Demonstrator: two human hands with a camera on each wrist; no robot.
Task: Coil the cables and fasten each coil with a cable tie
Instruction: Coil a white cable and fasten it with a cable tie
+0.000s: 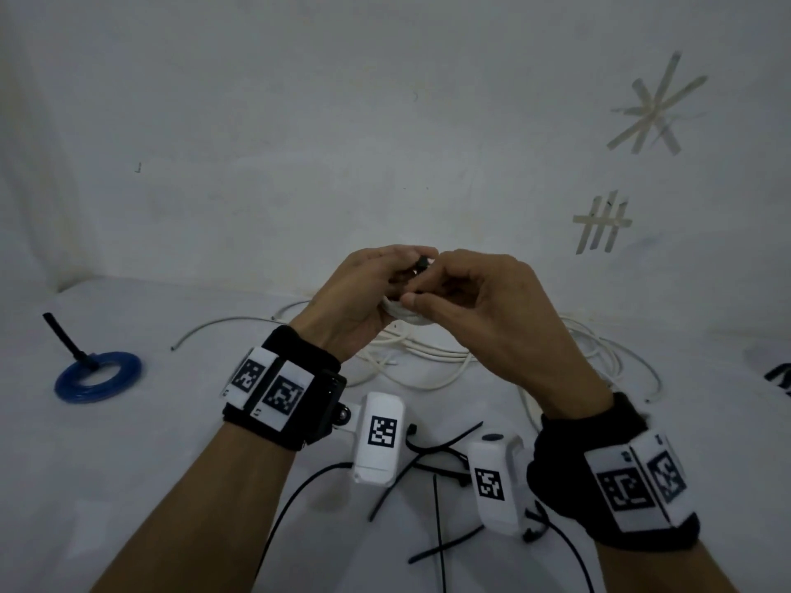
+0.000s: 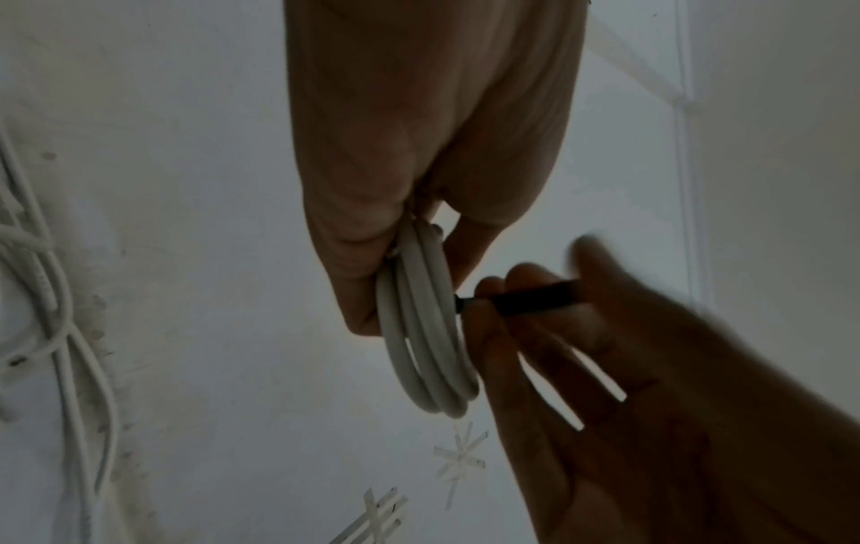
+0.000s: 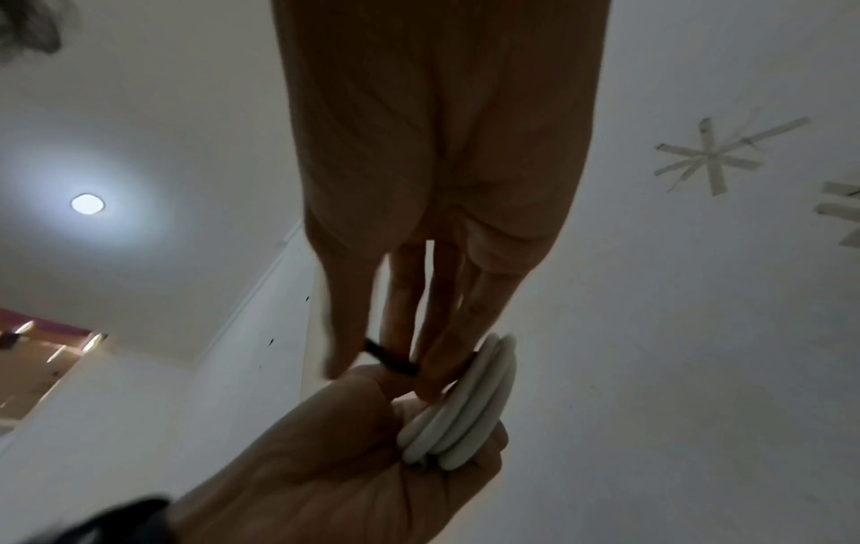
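My left hand [image 1: 376,288] grips a small coil of white cable [image 2: 428,346], held up above the table; the same white coil [image 3: 461,408] shows in the right wrist view, wedged in that palm. My right hand [image 1: 462,301] pinches a black cable tie [image 2: 526,298] right against the coil; the tie's head [image 1: 423,264] pokes out between the two hands. In the right wrist view the black tie [image 3: 388,359] runs across my fingers. How far the tie wraps the coil is hidden by the fingers.
Loose white cables [image 1: 428,357] sprawl on the white table [image 1: 171,442] behind my hands. Several black cable ties [image 1: 436,464] lie near the front between my wrists. A blue coil [image 1: 98,375] fastened with a black tie sits at the left.
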